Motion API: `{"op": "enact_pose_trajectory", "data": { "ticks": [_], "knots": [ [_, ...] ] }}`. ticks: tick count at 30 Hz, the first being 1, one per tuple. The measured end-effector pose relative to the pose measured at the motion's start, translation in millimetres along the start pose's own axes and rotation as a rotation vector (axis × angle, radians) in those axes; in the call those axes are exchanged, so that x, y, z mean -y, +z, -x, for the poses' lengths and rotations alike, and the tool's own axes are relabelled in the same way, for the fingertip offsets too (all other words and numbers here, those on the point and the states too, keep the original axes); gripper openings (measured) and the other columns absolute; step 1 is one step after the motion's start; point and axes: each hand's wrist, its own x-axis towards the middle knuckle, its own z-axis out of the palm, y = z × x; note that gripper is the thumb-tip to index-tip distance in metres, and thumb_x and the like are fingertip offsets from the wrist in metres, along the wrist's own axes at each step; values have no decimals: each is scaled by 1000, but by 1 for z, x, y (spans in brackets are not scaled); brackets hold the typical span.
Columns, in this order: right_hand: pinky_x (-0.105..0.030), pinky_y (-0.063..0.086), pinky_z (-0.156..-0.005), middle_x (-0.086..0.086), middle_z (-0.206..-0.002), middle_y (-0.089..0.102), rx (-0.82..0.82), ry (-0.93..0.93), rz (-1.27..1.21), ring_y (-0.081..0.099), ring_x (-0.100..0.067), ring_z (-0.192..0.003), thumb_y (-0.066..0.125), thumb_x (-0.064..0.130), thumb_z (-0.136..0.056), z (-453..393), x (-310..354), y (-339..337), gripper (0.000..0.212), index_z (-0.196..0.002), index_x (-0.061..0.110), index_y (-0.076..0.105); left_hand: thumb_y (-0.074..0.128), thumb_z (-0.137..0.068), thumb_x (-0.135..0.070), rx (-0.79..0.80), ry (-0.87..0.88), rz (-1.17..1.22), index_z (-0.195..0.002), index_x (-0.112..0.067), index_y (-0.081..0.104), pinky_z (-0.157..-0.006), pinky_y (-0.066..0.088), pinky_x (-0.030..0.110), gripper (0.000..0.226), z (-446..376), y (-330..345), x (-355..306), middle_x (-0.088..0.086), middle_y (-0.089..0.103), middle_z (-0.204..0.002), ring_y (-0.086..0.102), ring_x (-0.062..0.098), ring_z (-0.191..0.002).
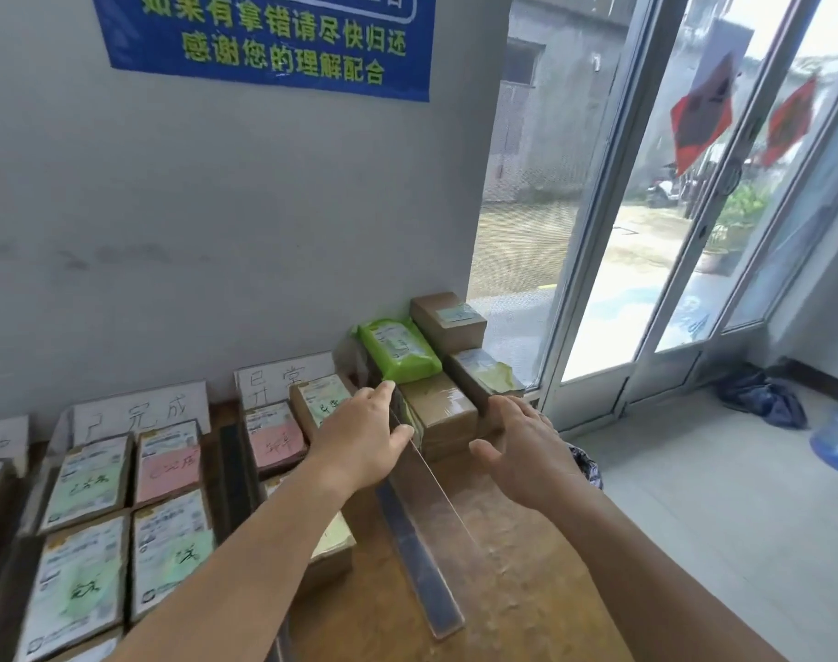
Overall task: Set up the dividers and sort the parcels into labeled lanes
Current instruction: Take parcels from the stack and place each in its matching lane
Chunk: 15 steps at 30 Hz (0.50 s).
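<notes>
Standing upright on the wooden desk [527, 590], a clear divider [436, 494] on a dark base strip runs from the near edge back toward the wall. Left hand [359, 441] sits on the divider's far upper edge: thumb on the right face, fingers [383, 389] laid along the top toward the parcels behind, so it pinches the panel. Right hand [527, 451] hovers just right of the divider, palm facing left, fingers straight and spread, holding nothing; whether its fingertips touch the box ahead I cannot tell.

Right of the divider, at the back corner by the wall: a stack of brown cardboard parcels [438, 413], one taped on top, another [448, 317] higher behind it, a third with a torn yellowish label [484, 377] to the right. A green soft pouch [398, 348] lies tilted on the stack.

Left of the divider: a lane with parcels bearing pink [276, 444] and green labels, headed by a white handwritten card [283, 375] leaning at the wall. A second dark divider strip [233, 470] separates it from the next lane, where four flat parcels [121, 513] lie in two rows under another handwritten card [142, 410]. A further lane shows partly at the far left edge.

Blue notice with yellow-green characters [273, 35] on the grey wall. Glass door [646, 207] at right; a dark cloth [761, 396] on the tiled floor.
</notes>
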Motion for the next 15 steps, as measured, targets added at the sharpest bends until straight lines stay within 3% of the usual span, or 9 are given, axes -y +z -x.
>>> {"op": "enact_pose_trajectory", "data": {
  "ticks": [9, 15],
  "knots": [
    [-37, 29, -107, -2, -145, 37, 57, -43, -54, 36, -24, -131, 55, 43, -89, -86, -23, 16, 66, -145, 19, 30, 48, -93, -47, 14, -158, 73, -148, -18, 25, -101, 36, 38, 66, -71, 34, -4, 7, 41, -145, 41, 25, -130],
    [-35, 26, -106, -2, -146, 36, 91, -114, -66, 32, -24, -133, 56, 43, -88, -157, -48, 28, 70, -147, 18, 27, 45, -94, -49, 17, -353, 90, -147, -16, 26, -99, 38, 38, 65, -124, 61, -14, 8, 41, -144, 43, 27, -128]
  ]
}}
